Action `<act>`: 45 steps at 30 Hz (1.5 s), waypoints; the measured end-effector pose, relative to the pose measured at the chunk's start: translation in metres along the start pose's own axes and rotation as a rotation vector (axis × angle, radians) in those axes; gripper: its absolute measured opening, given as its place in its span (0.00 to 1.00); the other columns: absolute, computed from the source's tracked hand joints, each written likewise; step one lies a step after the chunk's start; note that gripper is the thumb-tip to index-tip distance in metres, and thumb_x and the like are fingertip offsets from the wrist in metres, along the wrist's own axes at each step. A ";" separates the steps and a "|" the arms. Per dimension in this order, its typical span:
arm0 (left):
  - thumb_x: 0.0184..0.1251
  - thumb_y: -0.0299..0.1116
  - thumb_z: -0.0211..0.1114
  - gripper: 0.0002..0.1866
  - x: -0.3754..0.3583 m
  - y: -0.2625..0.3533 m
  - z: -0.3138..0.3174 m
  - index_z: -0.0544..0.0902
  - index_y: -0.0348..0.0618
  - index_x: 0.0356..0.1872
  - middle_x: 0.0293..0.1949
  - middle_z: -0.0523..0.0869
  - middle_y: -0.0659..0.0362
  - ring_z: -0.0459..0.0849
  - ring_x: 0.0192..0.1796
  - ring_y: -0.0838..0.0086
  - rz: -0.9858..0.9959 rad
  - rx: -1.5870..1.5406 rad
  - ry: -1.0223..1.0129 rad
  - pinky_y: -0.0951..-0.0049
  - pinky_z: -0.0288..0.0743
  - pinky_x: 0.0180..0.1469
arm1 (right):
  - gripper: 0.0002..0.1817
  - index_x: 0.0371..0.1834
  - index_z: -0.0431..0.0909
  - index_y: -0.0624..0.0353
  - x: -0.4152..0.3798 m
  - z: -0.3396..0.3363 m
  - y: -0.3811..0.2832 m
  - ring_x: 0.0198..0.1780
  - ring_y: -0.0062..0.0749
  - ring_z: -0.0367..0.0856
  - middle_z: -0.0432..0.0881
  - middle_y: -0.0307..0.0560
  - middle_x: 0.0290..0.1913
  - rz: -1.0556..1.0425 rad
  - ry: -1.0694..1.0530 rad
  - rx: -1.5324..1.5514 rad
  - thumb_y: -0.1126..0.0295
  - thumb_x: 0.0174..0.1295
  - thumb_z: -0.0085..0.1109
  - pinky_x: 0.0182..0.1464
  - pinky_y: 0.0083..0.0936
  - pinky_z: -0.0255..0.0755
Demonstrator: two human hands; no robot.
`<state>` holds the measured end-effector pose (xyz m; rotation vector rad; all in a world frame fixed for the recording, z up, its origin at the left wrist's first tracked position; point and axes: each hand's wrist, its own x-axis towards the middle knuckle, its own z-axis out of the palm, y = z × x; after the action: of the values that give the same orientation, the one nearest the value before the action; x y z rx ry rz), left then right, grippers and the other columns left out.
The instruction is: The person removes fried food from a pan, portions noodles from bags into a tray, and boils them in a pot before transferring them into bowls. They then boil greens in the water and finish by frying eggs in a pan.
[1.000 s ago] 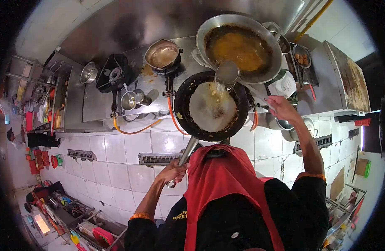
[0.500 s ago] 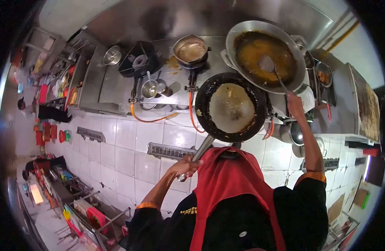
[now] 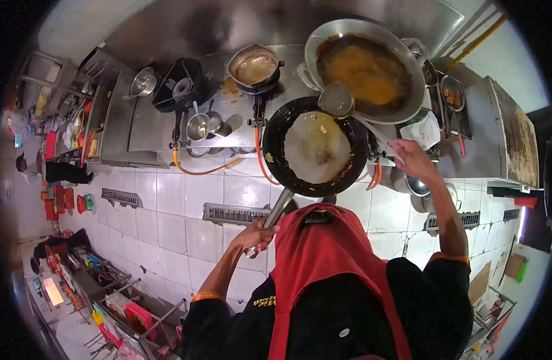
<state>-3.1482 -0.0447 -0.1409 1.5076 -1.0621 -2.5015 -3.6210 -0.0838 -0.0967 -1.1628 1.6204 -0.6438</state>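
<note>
My left hand (image 3: 256, 236) is closed around the metal handle of a dark wok (image 3: 276, 157). Pale, thin liquid with small yellowish bits (image 3: 318, 147) covers the wok's bottom. In my right hand (image 3: 414, 161) is the handle of a metal ladle (image 3: 336, 100). The ladle's bowl overlaps the wok's upper right rim, between the wok and a large pan (image 3: 312, 55). That wide pan holds brown-orange liquid (image 3: 369, 75) and stands just behind the wok.
A smaller pot (image 3: 255, 66) with pale liquid stands on a burner to the left. Further left are an unused burner (image 3: 181, 88), small metal pots (image 3: 198, 127) and a metal bowl (image 3: 144, 82). Orange gas hoses (image 3: 199, 173) hang in front. A person (image 3: 63, 172) stands far left.
My right hand has brought the ladle from over the large pan leftward and nearer to the wok's rim. My left hand keeps its hold on the handle. The whole view has shifted slightly.
</note>
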 end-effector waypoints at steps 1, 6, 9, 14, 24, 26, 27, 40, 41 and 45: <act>0.66 0.41 0.61 0.14 -0.001 -0.001 -0.002 0.67 0.47 0.28 0.11 0.61 0.70 0.60 0.10 0.85 -0.001 0.000 -0.016 0.80 0.56 0.11 | 0.16 0.50 0.74 0.60 -0.006 0.009 -0.005 0.17 0.15 0.63 0.68 0.32 0.19 0.003 -0.011 0.000 0.61 0.71 0.42 0.20 0.15 0.60; 0.66 0.41 0.61 0.16 0.000 -0.023 -0.028 0.64 0.48 0.28 0.11 0.62 0.70 0.61 0.10 0.86 0.017 -0.023 -0.077 0.82 0.57 0.11 | 0.12 0.50 0.71 0.62 -0.034 0.079 -0.029 0.32 0.48 0.78 0.76 0.60 0.30 -0.182 0.086 -0.379 0.74 0.63 0.48 0.32 0.41 0.70; 0.67 0.41 0.61 0.13 -0.016 -0.032 -0.048 0.67 0.46 0.33 0.11 0.62 0.71 0.61 0.10 0.86 0.012 -0.105 -0.111 0.81 0.57 0.11 | 0.15 0.55 0.65 0.61 -0.044 0.132 -0.035 0.38 0.59 0.78 0.78 0.64 0.35 -0.325 0.247 -0.697 0.73 0.65 0.46 0.37 0.47 0.69; 0.66 0.40 0.62 0.13 -0.057 -0.027 -0.100 0.67 0.46 0.34 0.14 0.64 0.69 0.61 0.12 0.86 0.060 -0.197 -0.147 0.81 0.56 0.12 | 0.13 0.53 0.64 0.62 -0.050 0.234 -0.072 0.34 0.58 0.77 0.76 0.63 0.33 -0.486 0.375 -0.567 0.74 0.65 0.47 0.35 0.45 0.68; 0.65 0.41 0.62 0.17 -0.089 0.009 -0.270 0.65 0.46 0.25 0.12 0.66 0.67 0.64 0.11 0.85 0.279 -0.131 -0.002 0.80 0.60 0.10 | 0.12 0.49 0.62 0.62 0.050 0.404 -0.198 0.30 0.48 0.75 0.74 0.59 0.29 -0.354 0.467 -0.265 0.71 0.66 0.48 0.33 0.40 0.65; 0.66 0.39 0.61 0.16 -0.087 0.024 -0.304 0.65 0.47 0.25 0.12 0.66 0.67 0.64 0.11 0.85 0.286 -0.147 0.030 0.80 0.60 0.11 | 0.14 0.52 0.62 0.63 0.082 0.426 -0.217 0.32 0.48 0.77 0.75 0.59 0.31 -0.336 0.416 -0.206 0.71 0.66 0.48 0.36 0.39 0.68; 0.66 0.39 0.61 0.16 -0.083 0.031 -0.319 0.65 0.47 0.25 0.12 0.66 0.67 0.64 0.11 0.85 0.283 -0.134 0.025 0.80 0.60 0.11 | 0.14 0.52 0.62 0.63 0.101 0.436 -0.217 0.32 0.48 0.77 0.75 0.59 0.31 -0.333 0.429 -0.199 0.71 0.66 0.48 0.36 0.39 0.68; 0.67 0.41 0.60 0.16 -0.005 0.114 -0.489 0.64 0.49 0.26 0.12 0.64 0.69 0.64 0.11 0.84 0.387 -0.152 0.081 0.79 0.61 0.11 | 0.17 0.52 0.62 0.67 0.300 0.533 -0.273 0.37 0.56 0.78 0.76 0.67 0.40 -0.418 0.486 -0.260 0.71 0.64 0.51 0.39 0.42 0.71; 0.67 0.41 0.60 0.16 0.000 0.118 -0.496 0.65 0.49 0.26 0.12 0.64 0.69 0.64 0.10 0.84 0.396 -0.133 0.098 0.79 0.60 0.12 | 0.17 0.52 0.62 0.66 0.309 0.538 -0.275 0.37 0.57 0.78 0.76 0.67 0.39 -0.473 0.523 -0.289 0.71 0.64 0.51 0.39 0.43 0.70; 0.66 0.42 0.61 0.14 0.013 0.127 -0.508 0.70 0.46 0.28 0.13 0.65 0.69 0.64 0.11 0.84 0.370 -0.188 0.053 0.80 0.60 0.13 | 0.17 0.52 0.61 0.66 0.329 0.555 -0.287 0.36 0.58 0.78 0.76 0.67 0.38 -0.452 0.556 -0.244 0.71 0.64 0.52 0.37 0.44 0.70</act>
<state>-2.7908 -0.4180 -0.2291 1.1934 -0.9624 -2.2231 -3.0120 -0.4285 -0.1920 -1.6560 1.9466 -1.1620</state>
